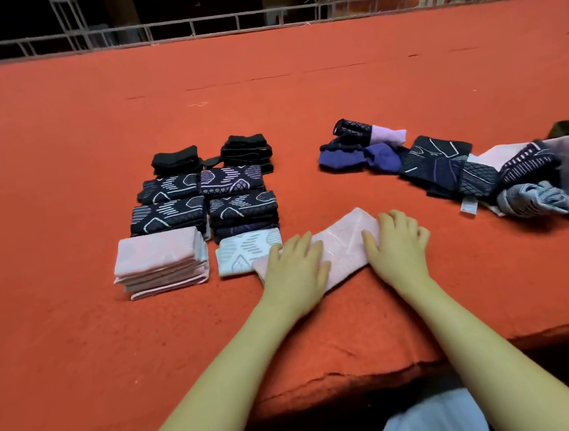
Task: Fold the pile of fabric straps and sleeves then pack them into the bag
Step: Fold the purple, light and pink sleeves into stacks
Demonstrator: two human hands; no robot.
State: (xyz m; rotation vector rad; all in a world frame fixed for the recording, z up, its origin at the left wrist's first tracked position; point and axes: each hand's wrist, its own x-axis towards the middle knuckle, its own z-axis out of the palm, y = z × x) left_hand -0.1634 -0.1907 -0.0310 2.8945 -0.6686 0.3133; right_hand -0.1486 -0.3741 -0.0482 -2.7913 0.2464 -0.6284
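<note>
The pink sleeve lies flat near the front edge of the red platform, slanted; the left hand presses its left end and the right hand its right end, fingers spread and relaxed, gripping nothing; folded stacks sit just left of it; the unfolded pile lies toward the right edge.
</note>
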